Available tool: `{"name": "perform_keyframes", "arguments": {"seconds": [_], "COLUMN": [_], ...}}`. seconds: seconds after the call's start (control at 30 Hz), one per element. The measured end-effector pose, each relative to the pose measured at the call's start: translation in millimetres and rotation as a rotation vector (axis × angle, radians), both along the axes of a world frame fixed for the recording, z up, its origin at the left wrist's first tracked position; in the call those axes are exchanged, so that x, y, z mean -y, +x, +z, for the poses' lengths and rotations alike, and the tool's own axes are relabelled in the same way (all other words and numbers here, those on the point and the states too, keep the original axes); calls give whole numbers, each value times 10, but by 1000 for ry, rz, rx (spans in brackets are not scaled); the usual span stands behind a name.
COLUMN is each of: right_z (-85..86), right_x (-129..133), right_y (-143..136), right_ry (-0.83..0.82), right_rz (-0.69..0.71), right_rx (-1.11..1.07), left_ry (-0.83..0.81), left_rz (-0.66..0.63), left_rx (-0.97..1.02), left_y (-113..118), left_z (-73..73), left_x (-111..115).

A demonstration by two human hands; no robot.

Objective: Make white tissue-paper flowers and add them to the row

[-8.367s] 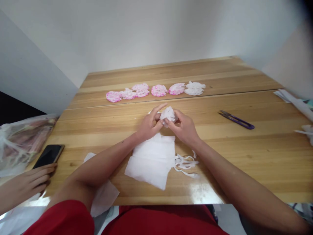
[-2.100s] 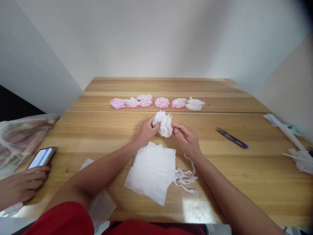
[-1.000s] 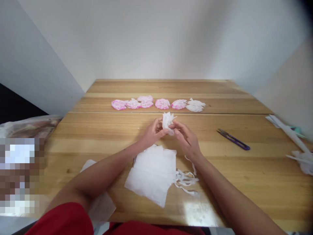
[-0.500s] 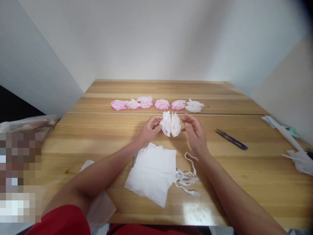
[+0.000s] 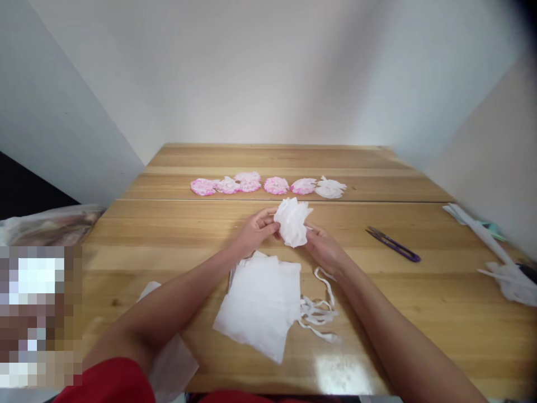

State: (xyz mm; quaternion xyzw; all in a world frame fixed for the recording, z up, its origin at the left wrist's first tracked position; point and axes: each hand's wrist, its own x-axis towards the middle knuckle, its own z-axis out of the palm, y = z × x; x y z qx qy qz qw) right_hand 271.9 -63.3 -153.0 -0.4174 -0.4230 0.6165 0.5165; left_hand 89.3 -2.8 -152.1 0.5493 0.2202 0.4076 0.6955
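Between my two hands is a white paper flower, ruffled and rounded, held up above the table. My left hand grips its left edge between thumb and fingers. At the lower right of the flower, my right hand has its fingers closed against the petals; the fingertips are partly hidden behind it. Just below lies a stack of thin white sheets. Narrow white strips curl on the table at the right side of the stack.
A row of pink-tinged paper flowers lies towards the back, with a white flower at its right end. Thread snips rest to the right. White scraps lie at the right edge, a plastic bag at the left.
The two separated halves of the white flower now look like one fuller, rounder bloom. My right hand has moved in to touch it, and its fingers have closed.
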Motion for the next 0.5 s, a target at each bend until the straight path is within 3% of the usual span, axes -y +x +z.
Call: {"name": "perform_keyframes", "arguments": {"seconds": [0.27,0.5], "right_z": [-65,110], "right_x": [1,49], "right_y": [97,3], "right_ry": [-27,10], "right_rz": [-81,-94], "right_rx": [122,393], "left_ry": [-2,63], "left_rz": [-3,61], "left_rx": [-40,-46], "left_y": [-17,-45], "left_z": [-51,-14], "left_x": [-35,-43]}}
